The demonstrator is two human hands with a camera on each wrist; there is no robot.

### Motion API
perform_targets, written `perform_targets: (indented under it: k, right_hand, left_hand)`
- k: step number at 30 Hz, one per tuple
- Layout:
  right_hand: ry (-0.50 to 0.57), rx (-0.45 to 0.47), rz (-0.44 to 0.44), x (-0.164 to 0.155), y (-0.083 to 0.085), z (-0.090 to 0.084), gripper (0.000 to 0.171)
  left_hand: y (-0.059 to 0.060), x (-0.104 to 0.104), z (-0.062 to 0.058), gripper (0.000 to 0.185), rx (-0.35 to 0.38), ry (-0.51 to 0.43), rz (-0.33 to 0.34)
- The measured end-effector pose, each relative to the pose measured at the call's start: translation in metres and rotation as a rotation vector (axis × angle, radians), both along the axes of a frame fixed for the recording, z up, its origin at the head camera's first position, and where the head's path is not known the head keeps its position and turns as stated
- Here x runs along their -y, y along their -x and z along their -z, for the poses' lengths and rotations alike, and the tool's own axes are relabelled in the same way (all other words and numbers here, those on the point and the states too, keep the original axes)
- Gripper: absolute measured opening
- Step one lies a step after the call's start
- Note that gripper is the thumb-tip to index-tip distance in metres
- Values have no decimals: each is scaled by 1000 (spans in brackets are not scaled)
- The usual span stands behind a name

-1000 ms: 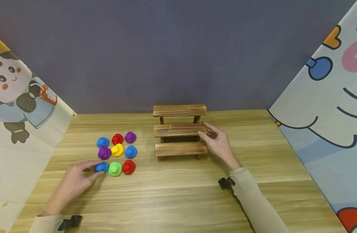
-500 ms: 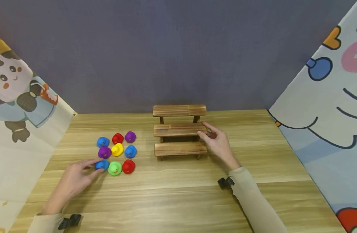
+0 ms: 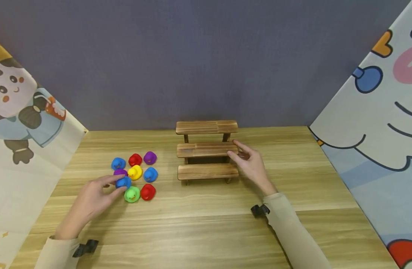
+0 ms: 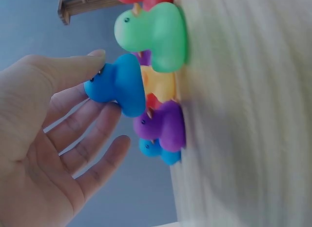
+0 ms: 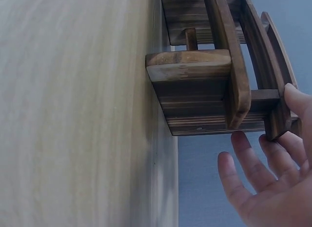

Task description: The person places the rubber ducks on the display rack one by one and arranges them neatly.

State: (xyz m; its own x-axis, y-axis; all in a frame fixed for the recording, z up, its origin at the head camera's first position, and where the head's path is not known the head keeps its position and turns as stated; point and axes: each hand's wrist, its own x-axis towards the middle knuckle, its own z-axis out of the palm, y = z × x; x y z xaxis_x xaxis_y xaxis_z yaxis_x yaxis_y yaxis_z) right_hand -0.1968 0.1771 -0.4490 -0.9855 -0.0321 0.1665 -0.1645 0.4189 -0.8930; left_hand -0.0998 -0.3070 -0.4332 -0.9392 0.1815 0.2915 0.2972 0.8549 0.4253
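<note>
In the head view my left hand [image 3: 95,198] pinches a blue rubber duck [image 3: 123,182] between thumb and fingers. The left wrist view shows this blue duck [image 4: 119,85] held off the tabletop, its base turned toward the other ducks. A green duck [image 3: 132,194] stands just beside it, and a purple duck [image 3: 120,172] is partly hidden behind my fingers. My right hand [image 3: 251,164] grips the right end of the middle step of a three-tier wooden stand [image 3: 207,150]. Thumb and fingers lie on either side of that step in the right wrist view.
To the right of the held duck stand a red duck [image 3: 148,192], a yellow duck [image 3: 135,172] and another blue duck [image 3: 150,174]. More ducks sit behind them. A grey wall [image 3: 206,67] rises behind the stand; printed panels flank the wooden table [image 3: 199,224].
My left hand has lifted the blue duck from the front left of the group and moved it slightly right and away from me. The right hand and the stand stay put.
</note>
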Motion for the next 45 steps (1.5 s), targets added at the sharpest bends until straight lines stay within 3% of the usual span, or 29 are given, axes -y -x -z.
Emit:
perform_targets:
  k: [15,25,35,45]
  right_hand:
    - [20,-6,0,3,-3,4,60]
    - [23,-23,-2,4,-2,5,58]
    - [25,-29,0,1,-1,5,59]
    - [25,-31,1,1,-1,6,58]
  left_hand:
    - [15,-22,-11,36,-50,-48,37]
    - [19,-39,-19,40,6,-58,39]
    - [39,-66,-28,41,24,-128,95]
    - [51,-92,-35,38,27,-178,146]
